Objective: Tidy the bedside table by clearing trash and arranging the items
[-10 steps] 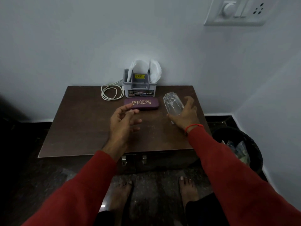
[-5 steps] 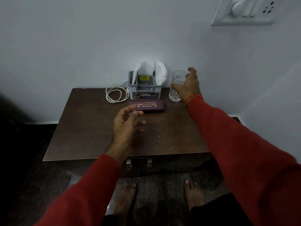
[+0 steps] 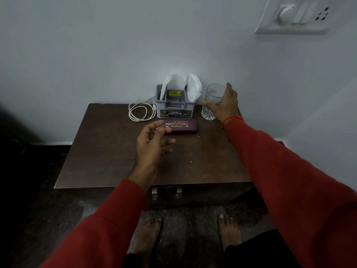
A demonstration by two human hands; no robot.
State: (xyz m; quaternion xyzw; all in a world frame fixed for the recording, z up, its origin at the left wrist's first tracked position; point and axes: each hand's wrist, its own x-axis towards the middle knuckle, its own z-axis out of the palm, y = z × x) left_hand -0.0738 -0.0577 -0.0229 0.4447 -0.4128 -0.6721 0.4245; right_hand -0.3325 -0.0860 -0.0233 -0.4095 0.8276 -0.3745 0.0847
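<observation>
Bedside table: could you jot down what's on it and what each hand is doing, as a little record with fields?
table: dark brown wood
organizer: grey, at back by wall, white paper inside
cable: white, coiled, left of organizer
case: purple, in front of organizer
glass: upright, right of organizer
right hand: around glass
left hand: open, empty, near case

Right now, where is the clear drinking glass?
In the head view, the clear drinking glass stands upright at the table's back right, just right of the grey plastic organiser, with the right hand around it.
</observation>
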